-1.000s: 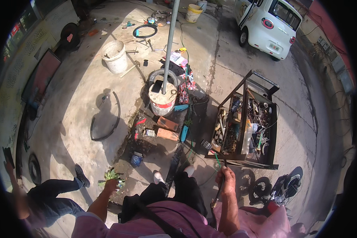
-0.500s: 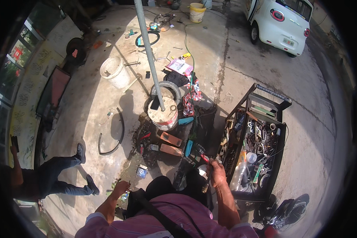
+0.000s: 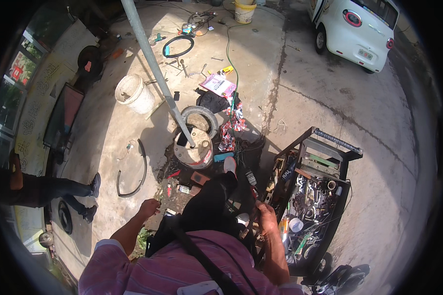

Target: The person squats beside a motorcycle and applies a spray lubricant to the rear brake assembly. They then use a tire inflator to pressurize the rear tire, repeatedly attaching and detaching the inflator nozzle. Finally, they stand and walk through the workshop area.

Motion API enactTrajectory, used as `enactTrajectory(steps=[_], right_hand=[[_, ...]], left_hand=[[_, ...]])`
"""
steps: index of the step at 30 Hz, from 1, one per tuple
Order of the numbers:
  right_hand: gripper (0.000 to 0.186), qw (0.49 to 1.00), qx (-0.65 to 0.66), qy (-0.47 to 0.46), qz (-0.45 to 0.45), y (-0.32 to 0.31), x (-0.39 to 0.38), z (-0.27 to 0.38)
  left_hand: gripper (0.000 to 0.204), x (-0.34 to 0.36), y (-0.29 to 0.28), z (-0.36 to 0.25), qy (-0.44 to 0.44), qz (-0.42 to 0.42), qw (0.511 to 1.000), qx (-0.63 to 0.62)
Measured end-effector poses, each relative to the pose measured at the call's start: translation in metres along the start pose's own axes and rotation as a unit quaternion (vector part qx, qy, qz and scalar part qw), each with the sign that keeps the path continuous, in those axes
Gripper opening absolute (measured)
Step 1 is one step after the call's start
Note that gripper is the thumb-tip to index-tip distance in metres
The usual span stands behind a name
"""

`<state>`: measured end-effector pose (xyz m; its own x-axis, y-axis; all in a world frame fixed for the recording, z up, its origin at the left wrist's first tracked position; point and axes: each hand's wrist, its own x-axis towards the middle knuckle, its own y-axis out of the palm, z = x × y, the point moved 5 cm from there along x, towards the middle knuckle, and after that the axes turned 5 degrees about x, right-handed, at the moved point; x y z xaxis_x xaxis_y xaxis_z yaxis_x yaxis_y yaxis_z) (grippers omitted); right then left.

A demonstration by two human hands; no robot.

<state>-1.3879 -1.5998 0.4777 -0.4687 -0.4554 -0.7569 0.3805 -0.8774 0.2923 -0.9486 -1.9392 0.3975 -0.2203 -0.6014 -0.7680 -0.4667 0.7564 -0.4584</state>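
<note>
My right hand (image 3: 267,216) is closed around a slim tool with a red part (image 3: 254,192), beside the left edge of the metal tool cart (image 3: 342,211). A dark, striped piece (image 3: 251,177) shows just beyond the red part; whether it belongs to the tool I cannot tell. Much of the tool is hidden by my hand. My left hand (image 3: 149,208) hangs over the ground left of my dark trousers, fingers curled; anything inside them is too small to make out. Reddish bricks (image 3: 200,178) and small boxes (image 3: 183,189) lie in front of my legs.
A grey pole (image 3: 155,73) rises from a round weighted base (image 3: 194,153), with a tyre (image 3: 202,118) behind it. Metal parts fill the cart. White bucket (image 3: 134,93), hose strip (image 3: 142,172) and inner tube (image 3: 178,46) lie further off. A person (image 3: 59,191) stands left; a white car (image 3: 357,32) is parked right.
My body has shifted forward, and one foot is now stepped out near the base, covering some bricks. My left hand has risen slightly. The red-parted tool stays in my right hand.
</note>
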Motion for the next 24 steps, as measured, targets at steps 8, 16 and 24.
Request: enactTrajectory(steps=[8, 16, 24], right_hand=[[0.025, 0.997, 0.050, 0.037, -0.041, 0.043, 0.143, 0.070], [0.027, 0.997, -0.063, -0.042, -0.029, 0.103, 0.298, 0.204], [0.030, 0.994, -0.086, -0.072, -0.009, 0.231, 0.384, 0.373]], left_hand=[[0.026, 0.176, 0.008, -0.145, 0.014, 0.041, 0.999, 0.005], [0.019, 0.268, -0.037, -0.180, -0.088, 0.101, 0.980, -0.148], [0.024, 0.274, -0.062, -0.196, -0.132, 0.085, 0.956, -0.249]])
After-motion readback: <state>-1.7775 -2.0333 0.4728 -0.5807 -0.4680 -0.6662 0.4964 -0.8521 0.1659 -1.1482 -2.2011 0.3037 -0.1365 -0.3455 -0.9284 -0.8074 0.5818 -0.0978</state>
